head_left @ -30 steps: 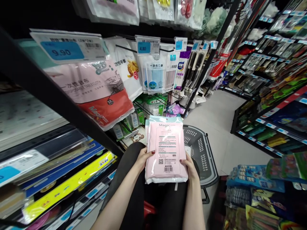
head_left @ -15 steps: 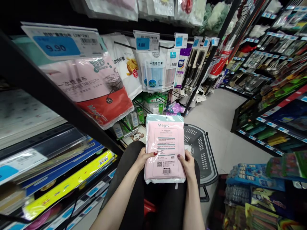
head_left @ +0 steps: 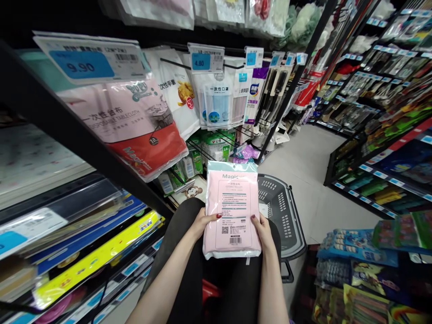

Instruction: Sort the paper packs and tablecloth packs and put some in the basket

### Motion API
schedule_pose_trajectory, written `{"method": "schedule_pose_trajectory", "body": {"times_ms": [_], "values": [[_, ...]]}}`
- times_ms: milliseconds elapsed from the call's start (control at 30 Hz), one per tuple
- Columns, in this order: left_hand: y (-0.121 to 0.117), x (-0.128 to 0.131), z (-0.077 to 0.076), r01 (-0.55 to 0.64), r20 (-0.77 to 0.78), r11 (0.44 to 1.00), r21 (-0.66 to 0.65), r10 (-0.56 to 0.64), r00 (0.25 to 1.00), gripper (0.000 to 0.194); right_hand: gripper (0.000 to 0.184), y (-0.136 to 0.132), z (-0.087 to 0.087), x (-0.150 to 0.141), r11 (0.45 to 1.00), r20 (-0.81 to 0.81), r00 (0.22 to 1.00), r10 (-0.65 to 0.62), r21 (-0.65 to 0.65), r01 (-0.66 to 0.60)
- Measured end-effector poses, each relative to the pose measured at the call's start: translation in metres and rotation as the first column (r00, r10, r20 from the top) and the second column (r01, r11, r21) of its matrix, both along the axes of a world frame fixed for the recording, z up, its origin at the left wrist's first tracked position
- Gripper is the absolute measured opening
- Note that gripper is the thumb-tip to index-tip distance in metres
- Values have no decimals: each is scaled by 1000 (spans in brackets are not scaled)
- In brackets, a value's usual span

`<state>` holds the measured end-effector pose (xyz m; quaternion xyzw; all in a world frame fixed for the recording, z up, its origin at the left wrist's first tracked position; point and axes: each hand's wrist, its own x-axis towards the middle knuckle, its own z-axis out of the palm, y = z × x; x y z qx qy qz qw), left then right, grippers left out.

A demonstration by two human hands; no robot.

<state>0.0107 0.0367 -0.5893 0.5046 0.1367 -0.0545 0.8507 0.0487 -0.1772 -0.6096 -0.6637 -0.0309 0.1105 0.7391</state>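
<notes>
Above my knees I hold a pink plastic pack of disposable tablecloth (head_left: 232, 198), its printed back with barcode and QR code facing me. My left hand (head_left: 201, 223) grips its left edge, thumb on the front and fingers hidden behind. On the right edge my right hand (head_left: 264, 228) grips in the same way. Both thumbs have dark red nails. The pack tilts slightly away, its pale green header at the top. A similar tablecloth pack (head_left: 135, 126), pink and red, hangs on the rack to the left under a 9.90 price tag (head_left: 89, 60).
A grey shopping basket (head_left: 297, 225) stands on the floor right of my knees. Ahead hang glove packs (head_left: 177, 87) and face mask packs (head_left: 218, 105). Shelves with flat packages (head_left: 97, 261) run along my left. Snack bags (head_left: 357, 247) are stacked at lower right. Grey floor (head_left: 313, 162) leads ahead.
Almost nothing differs. Both hands keep hold of the tablecloth pack, which has shifted only very slightly.
</notes>
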Motion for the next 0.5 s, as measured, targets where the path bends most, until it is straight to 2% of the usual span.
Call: {"method": "schedule_pose_trajectory", "body": {"times_ms": [200,500], "values": [[-1,1,-2,64,28,998,-1,-64,998,58,35,0,0,1,1000,-24,1000,-3,-11,3],[-3,2,-4,35,-4,999,3,-35,999,58,33,2,2,1,1000,-82,997,10,25,-8]]}}
